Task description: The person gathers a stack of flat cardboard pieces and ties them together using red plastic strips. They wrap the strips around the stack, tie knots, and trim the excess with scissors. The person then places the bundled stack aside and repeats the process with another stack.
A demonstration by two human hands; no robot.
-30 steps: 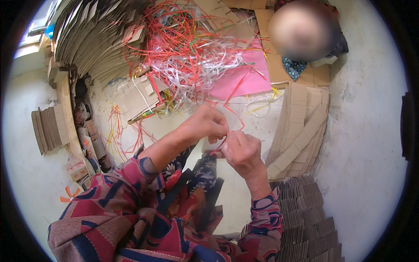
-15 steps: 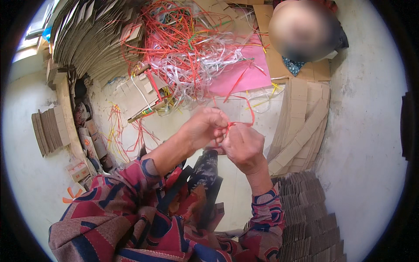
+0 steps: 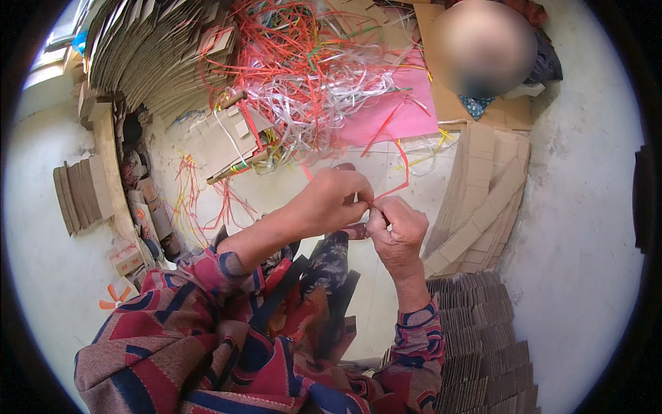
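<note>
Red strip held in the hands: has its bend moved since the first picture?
Yes, rightward: the bend of the red strip now lies nearer the lower right corner of the pink sheet.

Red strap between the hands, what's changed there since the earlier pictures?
The red strap now bends farther out to the right; the length slanting below the grip a second ago no longer shows. The left hand and right hand still hold it. The tangled strap pile and pink sheet look unchanged.
</note>
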